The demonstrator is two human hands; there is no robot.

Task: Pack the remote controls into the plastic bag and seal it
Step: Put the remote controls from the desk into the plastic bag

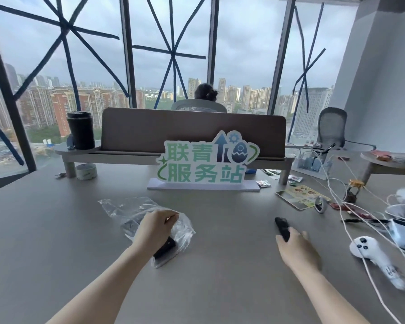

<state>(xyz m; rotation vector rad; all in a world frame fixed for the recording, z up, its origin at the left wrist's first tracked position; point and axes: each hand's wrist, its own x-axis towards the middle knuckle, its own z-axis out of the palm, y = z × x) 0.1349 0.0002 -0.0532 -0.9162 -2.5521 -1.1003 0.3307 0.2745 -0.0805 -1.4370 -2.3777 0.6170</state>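
A clear crumpled plastic bag (129, 210) lies on the grey desk left of centre. My left hand (156, 228) rests on its right part with fingers curled, pinching the plastic. A black remote control (165, 247) shows through the bag just below that hand, and another dark shape (130, 224) lies deeper in the bag. To the right, a second black remote control (281, 226) lies on the desk. My right hand (296, 250) covers its near end with the fingers closing around it.
A green-lettered sign (206, 164) stands behind on a white base. On the right lie a white game controller (366, 250), several white cables (337, 197), a sticker card (301, 196) and a headset. A tape roll (86, 171) and a black tumbler (81, 129) stand back left.
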